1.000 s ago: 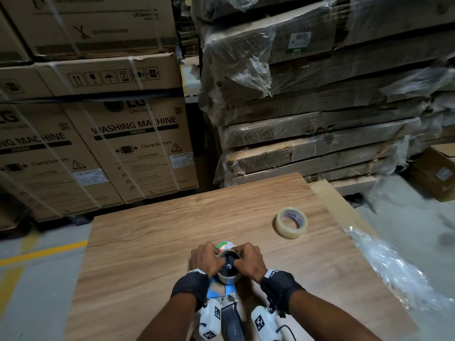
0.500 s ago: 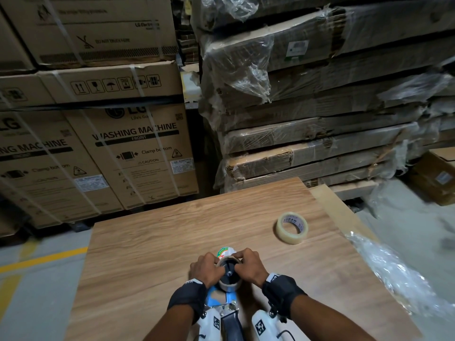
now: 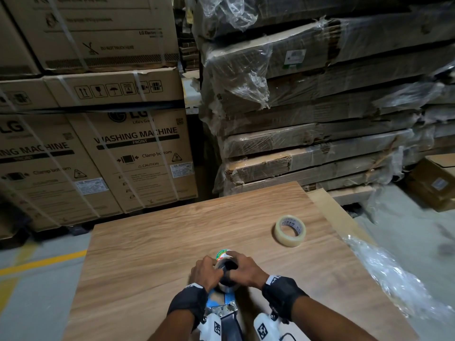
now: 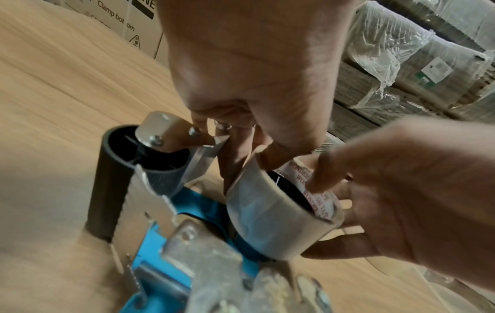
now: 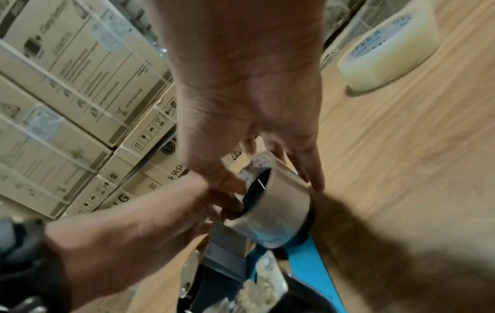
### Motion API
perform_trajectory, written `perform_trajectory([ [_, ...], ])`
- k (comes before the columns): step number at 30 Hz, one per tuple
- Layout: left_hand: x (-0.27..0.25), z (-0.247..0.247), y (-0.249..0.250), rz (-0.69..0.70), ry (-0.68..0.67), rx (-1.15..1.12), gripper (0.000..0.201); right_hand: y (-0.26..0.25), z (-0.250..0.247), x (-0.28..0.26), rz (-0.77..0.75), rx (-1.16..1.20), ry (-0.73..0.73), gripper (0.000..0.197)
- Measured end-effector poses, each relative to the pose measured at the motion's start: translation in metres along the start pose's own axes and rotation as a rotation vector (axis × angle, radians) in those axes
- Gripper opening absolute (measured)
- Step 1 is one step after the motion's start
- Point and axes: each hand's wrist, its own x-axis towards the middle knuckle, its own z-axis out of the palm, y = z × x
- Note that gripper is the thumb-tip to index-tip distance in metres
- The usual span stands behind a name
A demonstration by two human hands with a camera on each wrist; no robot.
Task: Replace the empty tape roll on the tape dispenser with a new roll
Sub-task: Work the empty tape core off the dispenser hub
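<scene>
The empty tape roll (image 3: 226, 266), a bare cardboard core with red print inside, sits on the black hub of the blue tape dispenser (image 3: 216, 299) near the table's front edge. My left hand (image 3: 206, 272) grips its left rim with curled fingers. My right hand (image 3: 248, 269) pinches the right rim, thumb inside. The left wrist view shows the core (image 4: 270, 213) over the blue frame (image 4: 150, 266). In the right wrist view the core (image 5: 279, 208) is held between both hands. The new clear roll (image 3: 290, 230) lies flat at the right; it is also the new roll (image 5: 388, 48).
The wooden table (image 3: 152, 257) carries only these items. Washing machine boxes (image 3: 138, 153) stand behind on the left, and wrapped flat cartons (image 3: 320, 134) on the right. Crumpled clear plastic (image 3: 394, 279) hangs off the table's right edge. The dispenser's black roller (image 4: 112, 190) stands beside the core.
Both hands have stayed on the empty core at the dispenser's hub. The head view has shifted a little; the new roll has not moved.
</scene>
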Motion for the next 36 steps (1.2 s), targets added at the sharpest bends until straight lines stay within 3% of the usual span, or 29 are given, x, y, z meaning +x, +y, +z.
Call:
perform_trajectory([
  [2,0.001,0.004,-0.003,0.028,0.011,-0.037,0.055,-0.005,0.001,-0.002,-0.026,-0.054,-0.090,0.071],
  [7,0.012,0.021,-0.020,0.091,0.062,-0.022,0.060,-0.001,0.009,-0.005,-0.064,-0.161,0.048,0.077],
  [11,0.000,0.022,-0.016,0.172,0.147,0.144,0.063,0.001,-0.001,-0.004,-0.023,-0.114,0.060,0.071],
  [16,-0.010,0.026,-0.014,0.196,0.255,0.228,0.041,0.010,0.003,-0.008,-0.138,-0.034,0.122,0.061],
  [24,-0.020,0.028,-0.020,0.276,0.299,0.139,0.054,0.009,0.006,-0.017,-0.269,-0.030,0.185,0.063],
  [29,-0.023,0.030,-0.027,0.321,0.265,0.112,0.065,0.006,-0.008,-0.010,-0.221,-0.013,0.151,0.057],
  [36,-0.018,0.035,-0.036,0.329,0.324,0.083,0.068,0.008,-0.004,-0.010,-0.367,-0.054,0.108,0.066],
])
